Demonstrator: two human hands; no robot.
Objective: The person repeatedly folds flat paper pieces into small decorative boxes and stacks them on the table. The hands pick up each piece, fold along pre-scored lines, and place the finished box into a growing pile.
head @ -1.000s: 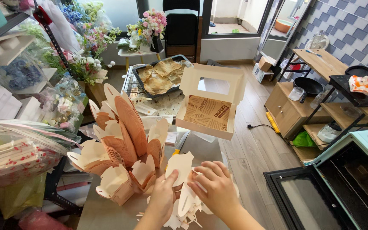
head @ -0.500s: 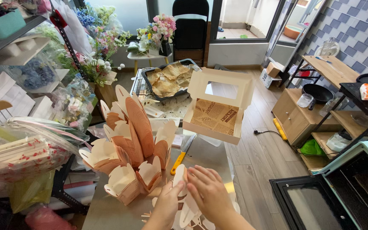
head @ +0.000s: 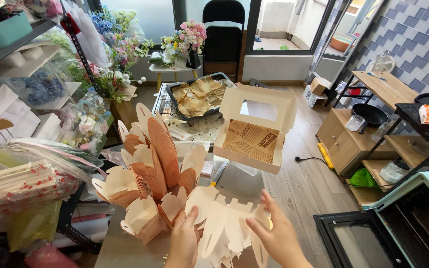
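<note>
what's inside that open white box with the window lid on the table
The open white box holds a sheet of brown printed paper lining its bottom. Nothing else shows on it; whatever lies beneath the sheet is covered.

Both hands' wrists, flat cardboard cutouts [head: 224, 228] cut off by bottom edge.

Left hand [head: 183, 243] and right hand [head: 279, 235] are showing bare: no gloves, rings or watch visible. Forearms are showing no sleeves; nails are looking short, unpainted.

floor: wood planks [head: 309, 183] | wall: blue-grey tiles [head: 418, 44] | black chair [head: 223, 30] by bright glass door [head: 284, 25] | wooden cabinet [head: 346, 141]
</note>
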